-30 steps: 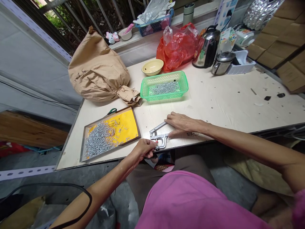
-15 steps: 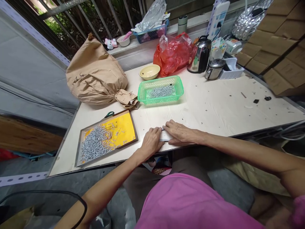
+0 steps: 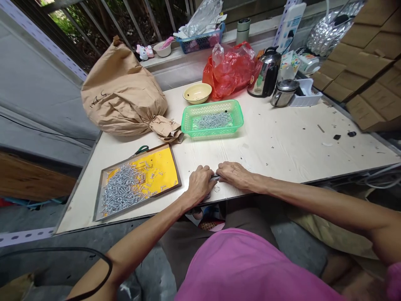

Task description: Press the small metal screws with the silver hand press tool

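Observation:
Close to the table's front edge, my left hand [image 3: 199, 184] and my right hand [image 3: 234, 175] face each other with bent fingers. Between them shows a short stretch of a thin grey strip [image 3: 215, 177]; both hands are closed on it, and its ends are hidden under the fingers. Whether it is one piece or two lying together I cannot tell. Left of my left hand lies a shallow tray [image 3: 176, 165] lined with yellow paper, holding a heap of small silver metal pins [image 3: 120, 190]. Beyond my hands, a green plastic basket [image 3: 213, 133] contains more such metal pieces.
A large brown paper sack [image 3: 125, 96] leans at the back left, with green-handled scissors [image 3: 142, 149] nearer. Along the back are a cream bowl [image 3: 197, 93], a red plastic bag [image 3: 230, 71], a kettle [image 3: 265, 73] and a metal pot [image 3: 284, 93]. Cardboard boxes [image 3: 366, 62] stand right.
Two parallel grey strips with a gap between them showed between my hands; now a single narrow grey band shows there. My right hand has moved slightly toward me. The view has shifted a little.

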The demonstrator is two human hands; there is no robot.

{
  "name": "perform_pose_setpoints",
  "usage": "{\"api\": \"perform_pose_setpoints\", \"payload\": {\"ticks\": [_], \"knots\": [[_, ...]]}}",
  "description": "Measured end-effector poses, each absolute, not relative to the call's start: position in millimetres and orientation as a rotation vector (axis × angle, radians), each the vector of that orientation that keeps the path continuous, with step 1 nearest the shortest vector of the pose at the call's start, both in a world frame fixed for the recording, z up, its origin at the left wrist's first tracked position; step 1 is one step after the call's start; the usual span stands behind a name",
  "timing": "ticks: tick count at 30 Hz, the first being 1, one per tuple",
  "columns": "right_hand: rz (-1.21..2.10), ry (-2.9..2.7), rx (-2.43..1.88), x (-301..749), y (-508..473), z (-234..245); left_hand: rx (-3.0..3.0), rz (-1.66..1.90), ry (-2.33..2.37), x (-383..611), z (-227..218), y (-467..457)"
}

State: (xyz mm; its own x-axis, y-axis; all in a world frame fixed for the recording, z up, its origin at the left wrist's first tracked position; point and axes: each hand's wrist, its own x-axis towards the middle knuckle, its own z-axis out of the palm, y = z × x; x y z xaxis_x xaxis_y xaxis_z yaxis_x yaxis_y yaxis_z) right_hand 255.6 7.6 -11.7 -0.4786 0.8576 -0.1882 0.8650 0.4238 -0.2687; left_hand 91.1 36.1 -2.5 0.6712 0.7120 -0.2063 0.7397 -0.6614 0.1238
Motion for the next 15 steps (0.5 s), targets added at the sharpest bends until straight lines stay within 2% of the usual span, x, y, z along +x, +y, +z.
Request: {"api": "perform_pose_setpoints", "payload": {"ticks": [3,6,11,15], "knots": [[-0.488,2.656,1.616,258.4,9.4,-10.3,2.695,-0.171,1.209,90.1,-4.4,35.8],[-0.459,2.762,1.602,269.8,13.9,-11.6,2.691,0.01,1.275,85.8,-13.8,24.2],[-0.655,2.879,1.523,287.1,32.4,-25.9,2.69,0.362,1.138,87.1,-38.9,-18.3],[-0.39,2.869,1.675,283.6,49.2,-34.4,2.618,0.481,1.0,95.1,-51.1,-43.0]]}}
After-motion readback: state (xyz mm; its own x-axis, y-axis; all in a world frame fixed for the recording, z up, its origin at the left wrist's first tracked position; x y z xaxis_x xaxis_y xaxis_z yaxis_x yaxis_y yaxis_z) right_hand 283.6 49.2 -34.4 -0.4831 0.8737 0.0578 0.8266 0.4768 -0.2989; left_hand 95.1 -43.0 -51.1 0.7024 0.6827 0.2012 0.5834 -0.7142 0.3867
